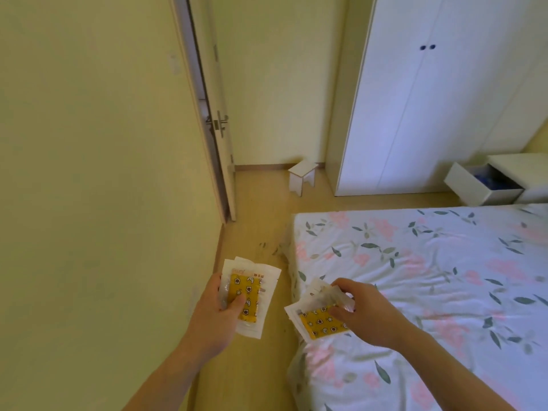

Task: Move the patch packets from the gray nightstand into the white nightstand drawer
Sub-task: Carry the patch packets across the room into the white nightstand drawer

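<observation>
Both hands loaded: left hand point(218, 304) grips patch packets point(252, 295), right hand point(360, 311) pinches another stack point(318, 320) (mid-carry). White nightstand drawer point(482, 188) open, far ahead-right of hands; drop-off still pending

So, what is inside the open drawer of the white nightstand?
Inside the open drawer of the white nightstand, something dark blue shows, too blurred to name. The nightstand top covers the back of the drawer, and its near wall hides the bottom.
</observation>
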`<state>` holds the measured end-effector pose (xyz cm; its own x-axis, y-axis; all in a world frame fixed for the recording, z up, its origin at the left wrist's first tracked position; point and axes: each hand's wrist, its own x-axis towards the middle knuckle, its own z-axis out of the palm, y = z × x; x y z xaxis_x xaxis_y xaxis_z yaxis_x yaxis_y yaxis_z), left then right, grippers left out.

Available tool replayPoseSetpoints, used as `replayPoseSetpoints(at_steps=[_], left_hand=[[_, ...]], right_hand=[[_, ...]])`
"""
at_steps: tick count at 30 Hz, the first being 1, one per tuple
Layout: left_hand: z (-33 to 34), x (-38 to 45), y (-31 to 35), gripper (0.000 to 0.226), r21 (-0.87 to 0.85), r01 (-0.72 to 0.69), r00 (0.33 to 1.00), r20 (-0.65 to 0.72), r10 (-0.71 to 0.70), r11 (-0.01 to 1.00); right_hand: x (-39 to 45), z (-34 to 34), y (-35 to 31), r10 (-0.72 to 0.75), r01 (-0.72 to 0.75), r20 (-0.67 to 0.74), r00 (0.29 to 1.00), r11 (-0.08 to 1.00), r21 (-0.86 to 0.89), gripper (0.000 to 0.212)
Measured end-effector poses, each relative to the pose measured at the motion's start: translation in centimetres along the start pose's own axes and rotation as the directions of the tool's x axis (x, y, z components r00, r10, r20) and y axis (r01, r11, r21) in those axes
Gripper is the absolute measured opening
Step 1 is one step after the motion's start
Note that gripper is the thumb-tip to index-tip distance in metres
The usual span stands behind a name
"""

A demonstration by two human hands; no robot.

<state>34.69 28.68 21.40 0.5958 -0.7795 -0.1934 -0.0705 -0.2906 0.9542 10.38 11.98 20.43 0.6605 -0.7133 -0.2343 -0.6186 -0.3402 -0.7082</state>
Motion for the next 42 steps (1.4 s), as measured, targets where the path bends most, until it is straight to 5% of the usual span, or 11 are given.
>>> replayPoseSetpoints(at_steps=[13,28,34,42], left_hand=[[2.9,29.7,5.0,0.024,0.082,-0.117,0.966,0.242,0.094,0.99],[9.2,60.4,13.3,0.018,0.155,-0.287,0.805,0.574,0.151,0.945],[12.4,74.4,16.3,0.016,0.203,-0.326,0.838,0.515,0.183,0.923],[16.0,89.9,20.8,0.019,0.227,-0.265,0.887,0.439,0.144,0.937]], right_hand=[[21.8,-7.1,-0.4,0.138,-0.131,-0.192,0.972,0.99,0.051,0.016],[40.3,-13.5,1.4,0.438,-0.354,-0.421,0.794,0.897,0.264,0.019],[50.4,-18.2,5.8,0.494,-0.411,-0.45,0.744,0.869,0.276,0.014],[67.1,-25.6,8.0,0.459,-0.368,-0.377,0.804,0.883,0.291,0.014]])
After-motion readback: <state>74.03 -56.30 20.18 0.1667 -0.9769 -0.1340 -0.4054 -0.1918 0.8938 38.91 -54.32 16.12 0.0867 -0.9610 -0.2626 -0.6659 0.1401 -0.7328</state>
